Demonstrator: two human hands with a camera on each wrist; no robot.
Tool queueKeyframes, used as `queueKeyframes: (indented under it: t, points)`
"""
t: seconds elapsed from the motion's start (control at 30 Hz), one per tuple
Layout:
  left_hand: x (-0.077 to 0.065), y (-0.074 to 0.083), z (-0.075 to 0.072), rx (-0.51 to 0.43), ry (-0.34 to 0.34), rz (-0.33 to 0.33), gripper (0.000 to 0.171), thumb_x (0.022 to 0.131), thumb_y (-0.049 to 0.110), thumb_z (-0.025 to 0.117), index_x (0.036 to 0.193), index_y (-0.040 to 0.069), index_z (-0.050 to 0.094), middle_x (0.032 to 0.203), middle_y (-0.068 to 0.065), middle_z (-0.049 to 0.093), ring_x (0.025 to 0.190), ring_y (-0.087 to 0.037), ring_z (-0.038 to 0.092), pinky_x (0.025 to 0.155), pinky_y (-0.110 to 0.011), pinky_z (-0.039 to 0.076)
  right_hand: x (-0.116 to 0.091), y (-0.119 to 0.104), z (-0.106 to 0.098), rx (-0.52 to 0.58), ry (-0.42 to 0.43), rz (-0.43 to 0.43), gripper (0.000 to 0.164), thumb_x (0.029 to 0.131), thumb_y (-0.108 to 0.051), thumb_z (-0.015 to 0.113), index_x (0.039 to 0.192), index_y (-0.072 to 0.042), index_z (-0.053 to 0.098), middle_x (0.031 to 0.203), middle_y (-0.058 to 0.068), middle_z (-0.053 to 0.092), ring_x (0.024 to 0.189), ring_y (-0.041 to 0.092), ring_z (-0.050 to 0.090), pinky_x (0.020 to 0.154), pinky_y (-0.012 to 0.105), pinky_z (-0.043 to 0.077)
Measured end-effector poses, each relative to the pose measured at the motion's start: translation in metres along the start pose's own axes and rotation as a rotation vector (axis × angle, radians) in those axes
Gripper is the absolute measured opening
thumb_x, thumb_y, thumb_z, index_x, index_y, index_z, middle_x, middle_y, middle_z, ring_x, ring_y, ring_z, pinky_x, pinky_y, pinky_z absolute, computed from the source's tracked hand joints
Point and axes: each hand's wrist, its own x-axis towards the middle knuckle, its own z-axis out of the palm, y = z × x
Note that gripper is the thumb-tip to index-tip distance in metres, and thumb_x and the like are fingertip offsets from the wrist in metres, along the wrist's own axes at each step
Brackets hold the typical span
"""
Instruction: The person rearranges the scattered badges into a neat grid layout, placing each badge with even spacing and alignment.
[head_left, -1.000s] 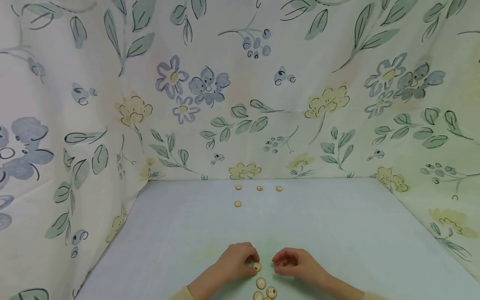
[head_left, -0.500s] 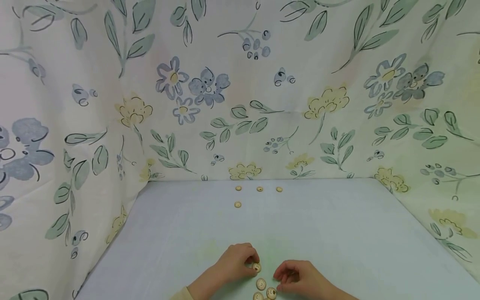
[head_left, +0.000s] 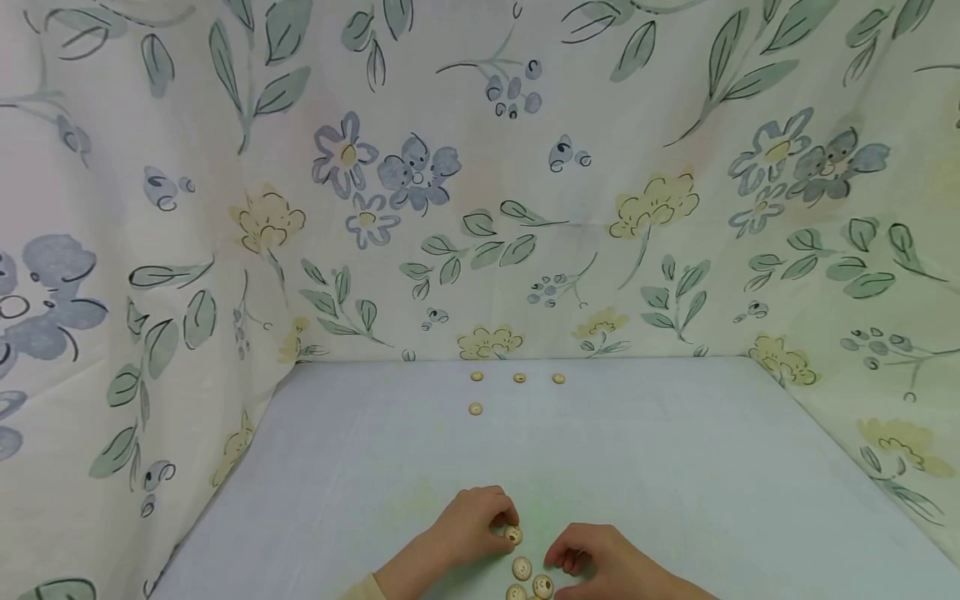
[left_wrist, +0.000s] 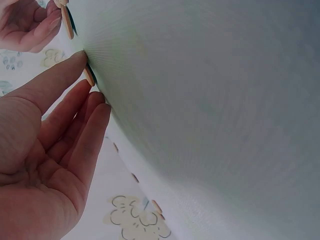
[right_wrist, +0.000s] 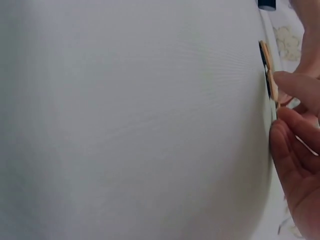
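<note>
With its thumb and fingertips, my left hand (head_left: 474,523) pinches a small round wooden disc (head_left: 513,535) with dark markings; in the left wrist view that disc (left_wrist: 89,76) shows edge-on at the tabletop. My right hand (head_left: 600,560) is to the right, its fingers loosely bent. Its thumb tip lies right at the edge of another marked wooden disc (head_left: 543,587). More such discs lie between the hands: one pale disc (head_left: 522,568) and a lower disc (head_left: 516,592), with another partly cut off by the bottom edge.
On the far part of the white table (head_left: 675,450), three wooden discs stand in a row, the middle disc (head_left: 520,378) among them. A single disc (head_left: 476,409) lies just in front of the row's left end. Floral cloth (head_left: 525,167) hangs behind and along both sides.
My right hand has moved down toward the front of the table, coming close to the discs there. The left hand has kept its place and its hold on the wooden disc.
</note>
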Motion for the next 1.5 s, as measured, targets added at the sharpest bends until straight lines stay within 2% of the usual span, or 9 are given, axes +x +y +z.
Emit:
queueKeyframes:
  t: [0.13,0.67,0.9,1.17,1.3,1.5]
  points:
    - [0.000,-0.001,0.001,-0.006,-0.002,-0.003,0.018,0.073,0.018,0.083,0.087,0.017,0.070,0.077,0.014,0.052,0.070,0.002,0.046,0.067,-0.016,0.040,0.001,0.001,-0.001,-0.066,-0.032,-0.054,0.023,0.088,-0.015,0.073,0.109,-0.013,0.066,0.099,-0.002,0.066,0.085,0.004,0.060,0.071,0.023,0.052]
    - [-0.001,-0.001,0.000,-0.013,0.004,0.000,0.017,0.073,0.017,0.083,0.086,0.017,0.070,0.077,0.014,0.053,0.070,0.002,0.046,0.066,-0.016,0.040,0.007,-0.001,-0.001,-0.146,-0.090,-0.115,0.016,0.090,-0.016,0.070,0.105,-0.016,0.066,0.096,-0.003,0.063,0.082,0.001,0.057,0.070,0.019,0.050]
    - [-0.001,-0.001,0.000,-0.016,-0.004,-0.005,0.017,0.074,0.018,0.082,0.086,0.017,0.070,0.077,0.014,0.052,0.070,0.002,0.045,0.067,-0.016,0.040,0.009,0.001,0.002,-0.165,-0.072,-0.147,0.015,0.090,-0.018,0.070,0.104,-0.016,0.066,0.094,-0.002,0.063,0.080,0.002,0.058,0.069,0.017,0.049]
    - [-0.001,-0.002,0.000,-0.022,0.008,0.002,0.017,0.074,0.017,0.082,0.086,0.017,0.070,0.076,0.015,0.052,0.069,0.003,0.044,0.067,-0.015,0.040,0.011,-0.004,0.005,-0.170,-0.077,-0.093,0.018,0.090,-0.020,0.071,0.106,-0.017,0.066,0.094,-0.006,0.061,0.083,0.000,0.055,0.071,0.018,0.049]
    - [0.000,-0.002,0.000,-0.021,0.004,0.003,0.017,0.074,0.017,0.082,0.086,0.017,0.070,0.076,0.015,0.052,0.069,0.003,0.044,0.066,-0.015,0.039,0.013,-0.005,0.007,-0.171,-0.076,-0.105,0.020,0.089,-0.024,0.072,0.107,-0.016,0.066,0.094,-0.007,0.060,0.083,-0.001,0.055,0.072,0.018,0.049]
    - [-0.001,-0.002,0.001,-0.012,0.002,0.000,0.017,0.074,0.017,0.082,0.086,0.017,0.070,0.076,0.015,0.051,0.069,0.003,0.044,0.066,-0.015,0.039,0.015,-0.007,0.011,-0.177,-0.058,-0.147,0.018,0.089,-0.015,0.071,0.106,-0.015,0.066,0.093,-0.004,0.061,0.081,0.001,0.056,0.071,0.017,0.049]
